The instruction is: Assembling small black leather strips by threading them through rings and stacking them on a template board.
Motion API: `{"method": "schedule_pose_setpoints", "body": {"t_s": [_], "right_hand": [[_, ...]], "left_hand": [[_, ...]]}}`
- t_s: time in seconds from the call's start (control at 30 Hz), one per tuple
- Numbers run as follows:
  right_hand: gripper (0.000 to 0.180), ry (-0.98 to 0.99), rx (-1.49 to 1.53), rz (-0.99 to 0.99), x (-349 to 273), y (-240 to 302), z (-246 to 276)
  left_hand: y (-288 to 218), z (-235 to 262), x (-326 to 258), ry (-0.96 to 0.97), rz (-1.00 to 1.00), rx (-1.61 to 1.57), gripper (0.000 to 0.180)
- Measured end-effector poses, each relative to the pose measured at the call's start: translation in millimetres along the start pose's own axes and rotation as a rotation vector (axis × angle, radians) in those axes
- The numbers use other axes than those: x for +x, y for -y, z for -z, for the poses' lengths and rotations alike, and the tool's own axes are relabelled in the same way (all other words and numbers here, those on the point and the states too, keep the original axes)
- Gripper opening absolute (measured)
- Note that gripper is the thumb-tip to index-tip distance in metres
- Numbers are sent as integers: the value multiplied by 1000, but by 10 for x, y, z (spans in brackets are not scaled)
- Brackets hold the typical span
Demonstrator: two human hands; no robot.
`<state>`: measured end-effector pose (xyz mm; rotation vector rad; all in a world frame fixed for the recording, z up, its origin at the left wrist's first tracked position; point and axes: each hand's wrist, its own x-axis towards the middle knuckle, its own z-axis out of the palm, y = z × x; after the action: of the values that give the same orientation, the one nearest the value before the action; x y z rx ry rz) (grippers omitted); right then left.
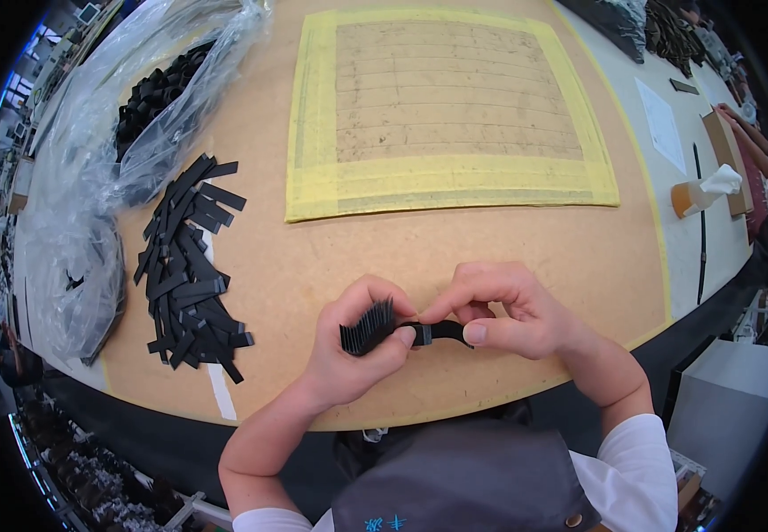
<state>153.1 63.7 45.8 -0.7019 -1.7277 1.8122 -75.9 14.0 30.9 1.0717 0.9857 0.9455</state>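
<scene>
My left hand [346, 350] is closed around a bunch of thin black strips [369, 326], their ends fanned out like comb teeth. Between its thumb and fingers it also pinches a short black strap [448, 329], which bends toward the right. My right hand [521, 310] has its thumb on the far end of that strap, while its index finger reaches to the left thumb tip. A loose heap of flat black strips [191, 288] lies on the table left of my hands.
A clear plastic bag [91, 168] with black looped pieces [158, 89] lies at the far left. Ahead is a board edged with yellow tape [455, 186]. To the right stand an amber container with white tissue [690, 197] and a cardboard box [728, 151]; another person's arm [752, 133] is beyond.
</scene>
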Motion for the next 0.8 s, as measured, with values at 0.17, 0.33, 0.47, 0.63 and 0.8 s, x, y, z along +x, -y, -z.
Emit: {"method": "schedule_pose_setpoints", "body": {"t_s": [0.17, 0.33, 0.47, 0.63, 0.8], "right_hand": [[18, -7, 32, -54, -12, 19, 20], [9, -105, -54, -96, 7, 24, -41], [8, -98, 25, -85, -5, 15, -76], [6, 1, -140, -71, 7, 49, -23], [3, 32, -114, -72, -4, 36, -47]], "left_hand": [[-39, 10, -16, 33, 0, 63, 17], [-72, 0, -5, 97, 17, 39, 17], [-56, 10, 10, 144, 84, -19, 16], [-90, 3, 16, 192, 130, -82, 15], [-95, -9, 15, 225, 139, -82, 15]]}}
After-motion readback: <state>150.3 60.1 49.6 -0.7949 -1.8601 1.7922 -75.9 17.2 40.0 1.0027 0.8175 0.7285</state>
